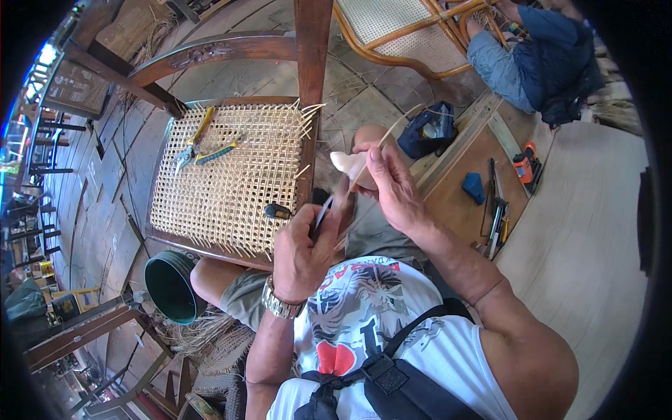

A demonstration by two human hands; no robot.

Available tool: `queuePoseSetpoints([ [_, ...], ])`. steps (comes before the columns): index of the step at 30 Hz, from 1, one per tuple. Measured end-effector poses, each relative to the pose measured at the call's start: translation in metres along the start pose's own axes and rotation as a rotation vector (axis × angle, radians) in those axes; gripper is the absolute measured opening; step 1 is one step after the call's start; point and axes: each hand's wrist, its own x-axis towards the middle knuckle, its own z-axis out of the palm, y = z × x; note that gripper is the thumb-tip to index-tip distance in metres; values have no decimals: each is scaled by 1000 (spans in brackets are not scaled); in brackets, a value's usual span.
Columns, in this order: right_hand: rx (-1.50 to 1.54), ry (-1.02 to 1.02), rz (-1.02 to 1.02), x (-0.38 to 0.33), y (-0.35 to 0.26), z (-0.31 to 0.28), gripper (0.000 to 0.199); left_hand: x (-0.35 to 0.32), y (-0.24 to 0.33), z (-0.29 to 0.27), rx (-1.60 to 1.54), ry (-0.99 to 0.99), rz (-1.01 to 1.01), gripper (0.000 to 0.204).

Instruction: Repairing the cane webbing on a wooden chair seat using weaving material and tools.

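FLOOR: you have grey-brown slabs (367, 106) across upper middle and left | UPPER RIGHT: you see rattan-framed furniture (402, 43) with woven panels | RIGHT: a pale wood-grain surface (595, 210) extends beside you | LOWER LEFT: brown wooden frames (77, 341) | LIGHT: bright for you at the upper left edge

Soft, diffuse light fills the middle — glare whitens the upper left rim, straight lines bow, corners go black.

White sleeveless shirt (413, 294) with dark print, red motif (336, 358); black straps (386, 378), olive-grey shorts (246, 297), gold-toned wristwatch (280, 301) lower centre.
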Motion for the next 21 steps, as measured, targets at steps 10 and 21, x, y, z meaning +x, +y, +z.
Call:
queuePoseSetpoints([
  [10,-133,-8,-199,2,15,26,22,30,5,13,114,132,188,31],
  [21,733,-425,537,21,-1,-8,36,-14,-76,-72,530,232,337,13],
])
